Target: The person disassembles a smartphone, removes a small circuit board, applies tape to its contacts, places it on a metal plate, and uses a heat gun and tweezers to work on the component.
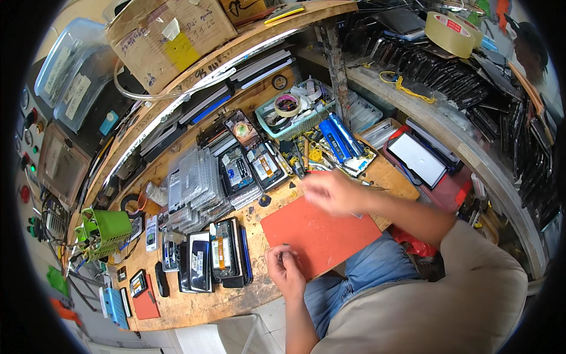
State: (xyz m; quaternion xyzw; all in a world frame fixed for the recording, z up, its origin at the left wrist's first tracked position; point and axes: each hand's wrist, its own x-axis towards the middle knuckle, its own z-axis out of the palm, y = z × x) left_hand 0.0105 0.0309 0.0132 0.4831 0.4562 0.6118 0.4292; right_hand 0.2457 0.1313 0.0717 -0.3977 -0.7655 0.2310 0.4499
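Note:
A red mat (315,233) lies on the wooden bench in front of me. At its near left edge is my left hand (286,271), fingers curled and thumb pressed in. Something small and dark shows at the fingertips, too little of it to name. My right hand (333,194) is over the far right part of the mat, near the tools behind it. Motion smears its fingers, so I cannot see whether it holds anything. Opened phones (264,165) with bare insides lie just behind the mat.
More phones (223,251) lie left of the mat, beside stacked clear plastic trays (197,186). Two blue cylinders (342,138) and a green basket (298,121) stand at the back. A shelf (407,91) carries many dark phone panels. A lime-green basket (103,230) sits far left.

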